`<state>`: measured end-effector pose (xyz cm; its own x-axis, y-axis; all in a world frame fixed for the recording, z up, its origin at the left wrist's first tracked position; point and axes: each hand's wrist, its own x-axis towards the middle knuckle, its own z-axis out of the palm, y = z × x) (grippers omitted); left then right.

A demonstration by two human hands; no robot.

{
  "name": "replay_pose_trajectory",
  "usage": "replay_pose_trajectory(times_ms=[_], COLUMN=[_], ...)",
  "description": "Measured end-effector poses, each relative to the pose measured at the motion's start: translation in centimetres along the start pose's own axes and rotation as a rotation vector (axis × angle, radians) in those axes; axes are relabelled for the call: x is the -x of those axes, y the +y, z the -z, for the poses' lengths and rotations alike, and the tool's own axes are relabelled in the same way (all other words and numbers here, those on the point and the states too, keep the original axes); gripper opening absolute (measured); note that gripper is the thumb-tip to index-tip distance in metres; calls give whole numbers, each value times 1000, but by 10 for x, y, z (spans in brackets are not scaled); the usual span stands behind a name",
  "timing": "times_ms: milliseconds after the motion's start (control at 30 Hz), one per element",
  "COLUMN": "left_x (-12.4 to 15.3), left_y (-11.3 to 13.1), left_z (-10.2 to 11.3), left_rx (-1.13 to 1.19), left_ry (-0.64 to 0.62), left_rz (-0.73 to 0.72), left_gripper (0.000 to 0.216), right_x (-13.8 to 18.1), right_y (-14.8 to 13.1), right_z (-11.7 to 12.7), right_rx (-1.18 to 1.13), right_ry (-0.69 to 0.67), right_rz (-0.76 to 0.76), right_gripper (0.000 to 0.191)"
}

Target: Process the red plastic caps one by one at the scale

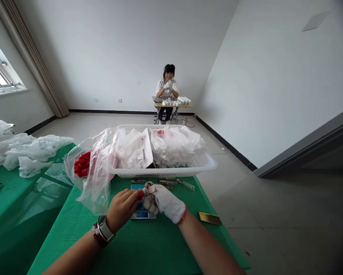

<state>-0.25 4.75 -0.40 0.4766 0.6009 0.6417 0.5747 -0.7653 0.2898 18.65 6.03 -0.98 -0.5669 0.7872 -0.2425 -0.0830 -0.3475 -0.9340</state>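
Observation:
My bare left hand (122,208), with a watch and bead bracelet at the wrist, pinches a small red piece (140,195) at its fingertips. My right hand (163,201) wears a white cloth glove and is curled closed around something small and pale, right against the red piece. Both hands hover over a small digital scale (142,214) with a blue display on the green table (137,248). A clear plastic bag (92,172) holding several red pieces lies just left of my left hand.
A white plastic basket (208,164) filled with plastic bags stands behind the scale. Small gold packets (210,218) lie to the right and below the basket. Crumpled clear bags (22,151) pile on the left table. A person sits at a far desk (173,105).

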Motion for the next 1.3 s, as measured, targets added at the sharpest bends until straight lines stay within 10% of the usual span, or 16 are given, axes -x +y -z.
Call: replay_pose_trajectory(times_ms=[333,667,933,1133,1300], left_x=[13,16,17,16,21], left_y=[-6,-10,-1,-7,-7], left_z=[-9,-10,-10,-5,-6], left_rx=[524,250,542,189,312], left_ry=[-183,-59,-182,-48,-151], left_rz=[507,69,460,24,262], left_gripper=[38,19,33,17,23], right_x=[30,32,31,34,33], right_y=[0,9,9,8,11], right_z=[-14,-6,-7,-15,-16], right_rx=[703,73,677,296,436], right_ry=[135,-11,94,24,-13], right_rz=[539,13,528,250,314], right_gripper=[37,53,35,44,43])
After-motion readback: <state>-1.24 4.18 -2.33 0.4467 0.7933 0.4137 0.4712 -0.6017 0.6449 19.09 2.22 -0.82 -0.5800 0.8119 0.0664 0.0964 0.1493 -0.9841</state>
